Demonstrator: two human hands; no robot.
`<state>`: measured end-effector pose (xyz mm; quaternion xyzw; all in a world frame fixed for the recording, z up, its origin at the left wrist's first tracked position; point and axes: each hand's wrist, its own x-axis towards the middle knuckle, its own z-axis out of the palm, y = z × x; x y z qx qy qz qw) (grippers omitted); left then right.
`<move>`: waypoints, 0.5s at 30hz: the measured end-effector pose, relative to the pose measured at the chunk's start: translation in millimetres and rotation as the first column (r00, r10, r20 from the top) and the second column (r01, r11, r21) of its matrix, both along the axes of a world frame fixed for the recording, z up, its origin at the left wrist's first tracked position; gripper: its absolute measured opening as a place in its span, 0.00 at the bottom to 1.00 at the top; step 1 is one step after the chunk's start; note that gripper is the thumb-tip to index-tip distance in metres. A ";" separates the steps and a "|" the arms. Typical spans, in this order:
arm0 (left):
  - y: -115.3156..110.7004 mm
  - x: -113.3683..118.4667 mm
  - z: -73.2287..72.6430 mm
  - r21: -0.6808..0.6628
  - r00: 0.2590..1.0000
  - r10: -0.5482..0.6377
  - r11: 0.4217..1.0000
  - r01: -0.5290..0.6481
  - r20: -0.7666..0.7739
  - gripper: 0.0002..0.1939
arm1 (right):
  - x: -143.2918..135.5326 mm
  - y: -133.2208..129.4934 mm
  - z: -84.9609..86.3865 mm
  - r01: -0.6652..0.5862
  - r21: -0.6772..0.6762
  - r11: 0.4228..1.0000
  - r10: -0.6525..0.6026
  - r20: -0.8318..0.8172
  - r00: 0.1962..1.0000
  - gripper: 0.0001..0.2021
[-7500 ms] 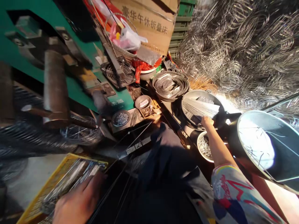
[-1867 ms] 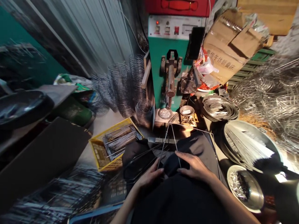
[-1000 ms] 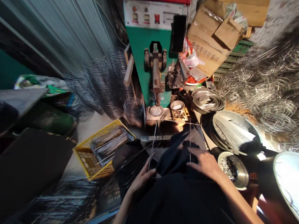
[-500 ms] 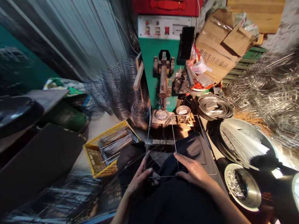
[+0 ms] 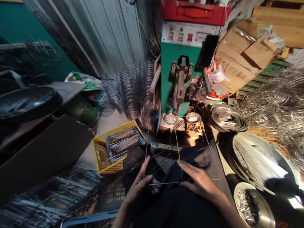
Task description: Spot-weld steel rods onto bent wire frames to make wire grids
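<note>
Holding a thin, silvery wire frame [image 5: 166, 183] over dark trousers [image 5: 197, 155] in front of a green machine [image 5: 167, 72], with the fingers of the left hand [image 5: 140, 186] clamped on its near left corner and those of the right hand [image 5: 199, 177] clamped on the middle wire, close to the front bar. Slender, bare and faintly gleaming, bent at squared corners into long straight sides, slightly kinked partway up the left one, and slanting down on the right to a short, turned-in end.
</note>
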<state>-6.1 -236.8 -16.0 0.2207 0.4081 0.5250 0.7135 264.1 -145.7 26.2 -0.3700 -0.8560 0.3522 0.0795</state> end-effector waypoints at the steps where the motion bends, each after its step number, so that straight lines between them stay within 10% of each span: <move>1: 0.7 -0.6 0.0 0.002 1.000 0.003 1.000 -0.003 0.005 0.50 | -0.2 -0.6 -0.9 0.001 0.003 1.000 -0.001 0.003 1.000 0.39; 15: 6.7 -2.9 -0.7 -0.005 0.999 -0.029 1.000 0.029 0.022 0.53 | -1.5 1.6 -6.2 0.015 0.006 1.000 -0.015 0.004 1.000 0.40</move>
